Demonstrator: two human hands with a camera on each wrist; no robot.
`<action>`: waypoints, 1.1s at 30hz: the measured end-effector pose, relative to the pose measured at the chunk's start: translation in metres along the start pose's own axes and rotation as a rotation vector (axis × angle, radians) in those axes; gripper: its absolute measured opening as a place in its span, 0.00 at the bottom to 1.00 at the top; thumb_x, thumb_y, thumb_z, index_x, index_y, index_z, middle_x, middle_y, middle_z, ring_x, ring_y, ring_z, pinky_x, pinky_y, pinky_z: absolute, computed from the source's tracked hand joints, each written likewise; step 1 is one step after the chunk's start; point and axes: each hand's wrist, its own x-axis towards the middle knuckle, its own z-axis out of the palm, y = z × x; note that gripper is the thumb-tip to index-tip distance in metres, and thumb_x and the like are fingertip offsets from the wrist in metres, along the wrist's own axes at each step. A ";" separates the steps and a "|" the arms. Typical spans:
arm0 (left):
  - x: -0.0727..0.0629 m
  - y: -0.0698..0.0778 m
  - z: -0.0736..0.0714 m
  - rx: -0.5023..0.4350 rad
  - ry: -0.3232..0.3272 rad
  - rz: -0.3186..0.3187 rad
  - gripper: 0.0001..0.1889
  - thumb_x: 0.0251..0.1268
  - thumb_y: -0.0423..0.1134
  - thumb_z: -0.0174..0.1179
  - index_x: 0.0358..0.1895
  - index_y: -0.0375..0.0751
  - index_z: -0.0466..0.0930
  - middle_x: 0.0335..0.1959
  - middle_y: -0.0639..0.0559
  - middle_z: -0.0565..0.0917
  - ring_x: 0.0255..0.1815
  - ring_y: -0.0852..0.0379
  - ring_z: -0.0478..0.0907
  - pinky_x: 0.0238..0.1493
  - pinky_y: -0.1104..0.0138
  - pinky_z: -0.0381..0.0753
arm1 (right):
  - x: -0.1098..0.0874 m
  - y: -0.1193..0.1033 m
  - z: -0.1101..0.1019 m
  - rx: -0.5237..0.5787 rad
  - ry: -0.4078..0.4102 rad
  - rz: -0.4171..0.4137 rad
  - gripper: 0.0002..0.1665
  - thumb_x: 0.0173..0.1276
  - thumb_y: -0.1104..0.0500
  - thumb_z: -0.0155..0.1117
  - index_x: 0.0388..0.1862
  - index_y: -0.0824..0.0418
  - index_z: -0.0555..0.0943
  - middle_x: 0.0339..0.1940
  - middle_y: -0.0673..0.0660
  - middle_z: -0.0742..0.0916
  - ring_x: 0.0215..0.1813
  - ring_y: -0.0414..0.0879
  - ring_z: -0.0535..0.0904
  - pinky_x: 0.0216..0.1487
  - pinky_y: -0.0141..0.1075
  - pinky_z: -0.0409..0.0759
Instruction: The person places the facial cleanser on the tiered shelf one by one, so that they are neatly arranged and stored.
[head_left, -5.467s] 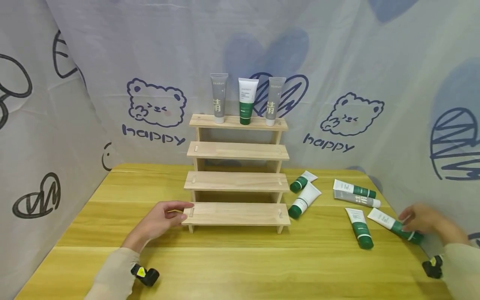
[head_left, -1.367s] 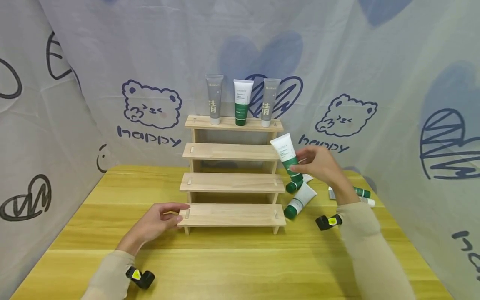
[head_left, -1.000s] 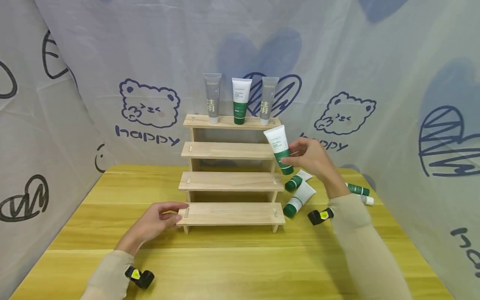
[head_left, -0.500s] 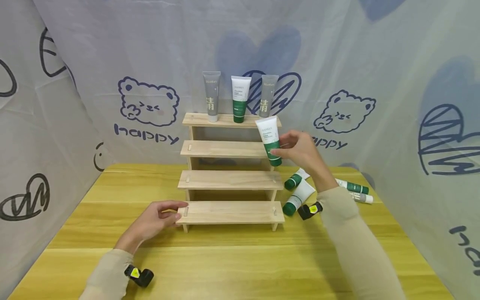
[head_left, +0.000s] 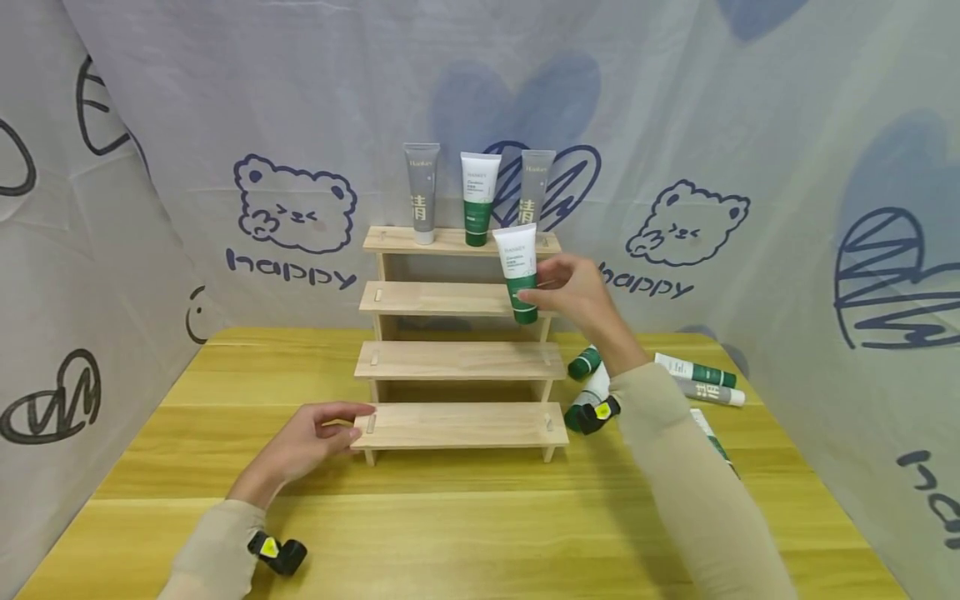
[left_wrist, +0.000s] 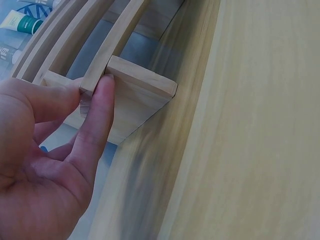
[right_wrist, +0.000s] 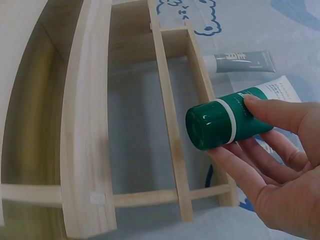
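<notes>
A stepped wooden display rack (head_left: 461, 425) stands in the middle of the table. My left hand (head_left: 311, 442) pinches the left end of its lowest shelf between thumb and finger, as the left wrist view also shows. My right hand (head_left: 573, 292) holds a white-and-green squeeze tube (head_left: 517, 258), cap down and slightly tilted, in front of the second shelf from the top. In the right wrist view the green cap (right_wrist: 202, 125) points toward the shelves. On the top shelf stand a grey tube (head_left: 422, 192), a white-and-green tube (head_left: 478, 200) and another grey tube (head_left: 534, 183), partly covered by the held one.
Right of the rack lie two white-and-green tubes, one with its green cap (head_left: 583, 362) showing, partly behind my right arm. Farther right, a white-and-green tube (head_left: 693, 369) lies against a grey tube (head_left: 708, 392). Another tube (head_left: 712, 437) is half hidden by the sleeve.
My right hand has picked up the tube from the table's far right and carried it left and up to the rack. My left hand keeps its place at the lowest shelf.
</notes>
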 end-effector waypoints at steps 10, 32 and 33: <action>0.001 0.000 0.000 -0.007 -0.010 0.000 0.22 0.77 0.32 0.58 0.70 0.34 0.75 0.76 0.30 0.69 0.62 0.44 0.83 0.53 0.70 0.88 | 0.009 -0.006 0.024 0.123 0.020 -0.011 0.26 0.59 0.65 0.79 0.55 0.68 0.80 0.57 0.66 0.88 0.56 0.55 0.86 0.58 0.43 0.88; 0.000 -0.001 0.000 -0.022 -0.016 -0.001 0.22 0.77 0.34 0.59 0.70 0.35 0.75 0.76 0.31 0.69 0.64 0.41 0.81 0.55 0.68 0.88 | 0.025 -0.018 0.073 0.157 0.055 -0.067 0.28 0.61 0.63 0.80 0.58 0.64 0.80 0.57 0.63 0.88 0.56 0.55 0.86 0.63 0.43 0.86; 0.000 -0.001 0.000 -0.022 -0.017 0.000 0.22 0.77 0.34 0.59 0.70 0.35 0.75 0.76 0.30 0.69 0.64 0.41 0.82 0.55 0.68 0.88 | 0.026 -0.019 0.075 0.157 0.054 -0.076 0.27 0.61 0.63 0.80 0.58 0.64 0.80 0.56 0.63 0.88 0.56 0.55 0.86 0.63 0.43 0.86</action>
